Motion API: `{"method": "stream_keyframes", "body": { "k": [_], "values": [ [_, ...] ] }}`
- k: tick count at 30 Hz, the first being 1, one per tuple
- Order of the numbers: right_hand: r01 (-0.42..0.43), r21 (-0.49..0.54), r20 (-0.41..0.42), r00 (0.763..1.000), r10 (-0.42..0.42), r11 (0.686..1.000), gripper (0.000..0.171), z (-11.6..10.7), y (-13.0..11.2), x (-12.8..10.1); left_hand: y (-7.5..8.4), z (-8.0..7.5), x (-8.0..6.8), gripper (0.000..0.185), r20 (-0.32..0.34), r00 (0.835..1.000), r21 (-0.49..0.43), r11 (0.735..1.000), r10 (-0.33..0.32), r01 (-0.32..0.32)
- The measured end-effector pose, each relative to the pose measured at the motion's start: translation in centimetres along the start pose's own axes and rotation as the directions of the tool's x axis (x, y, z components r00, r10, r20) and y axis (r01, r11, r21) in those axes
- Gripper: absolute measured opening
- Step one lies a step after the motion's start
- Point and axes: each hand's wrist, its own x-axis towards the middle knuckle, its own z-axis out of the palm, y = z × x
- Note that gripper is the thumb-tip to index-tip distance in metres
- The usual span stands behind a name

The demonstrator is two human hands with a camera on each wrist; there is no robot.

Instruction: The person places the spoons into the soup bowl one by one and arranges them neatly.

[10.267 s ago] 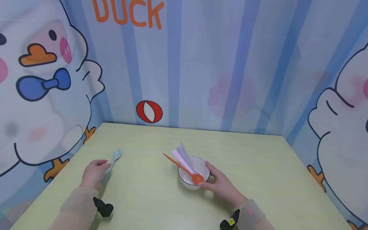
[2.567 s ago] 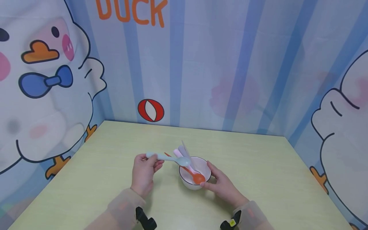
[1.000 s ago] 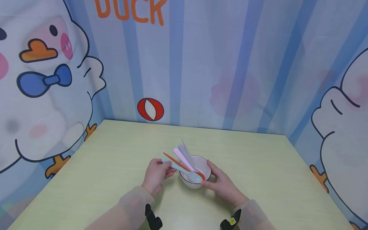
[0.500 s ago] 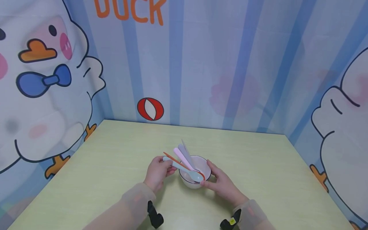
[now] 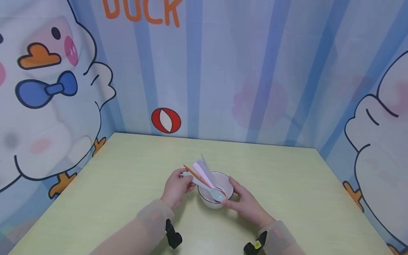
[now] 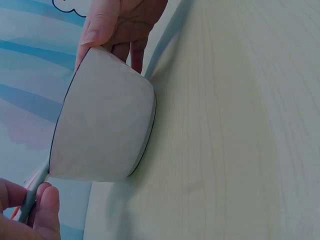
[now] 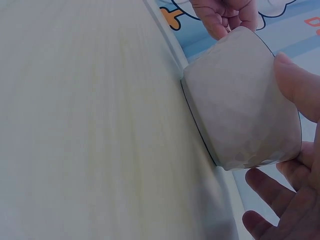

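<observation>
In the head view a white bowl (image 5: 210,203) with a dark rim stands on the table. My right hand (image 5: 248,206) grips its right side, thumb and fingers at the rim. The left hand (image 5: 175,188) pinches the handle of a light blue spoon (image 5: 218,195), whose head lies inside the bowl and mostly hides the head of an orange spoon (image 5: 189,170). A pink handle (image 5: 199,170) and greyish-purple handles (image 5: 204,167) lean out over the far rim. The left wrist view shows the bowl's side (image 6: 102,120) between both hands.
The pale yellow-green table (image 5: 271,166) reaches back to a blue striped cloth backdrop (image 5: 216,71) with duck drawings. Black wrist cameras are strapped on at the left wrist (image 5: 173,236) and the right wrist (image 5: 255,244).
My left hand has picked up the light blue spoon from the table's left side and brought its head into the bowl, over the orange spoon. The right hand has stayed at the bowl.
</observation>
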Motion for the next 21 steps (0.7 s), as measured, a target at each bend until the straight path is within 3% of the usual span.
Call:
{"method": "stream_keyframes", "body": {
  "k": [10, 21],
  "values": [
    [-0.007, -0.002, -0.001, 1.000, 0.007, 1.000, 0.092, 0.02, 0.04, 0.12, 0.55, 0.00, 0.33, 0.044, 0.005, 1.000, 0.106, 0.994, 0.007, -0.008],
    [-0.008, 0.006, 0.002, 1.000, 0.008, 1.000, 0.092, 0.01, -0.15, 0.00, 0.40, -0.15, 0.25, 0.047, -0.008, 1.000, 0.099, 0.995, -0.003, 0.004]
  ]
}}
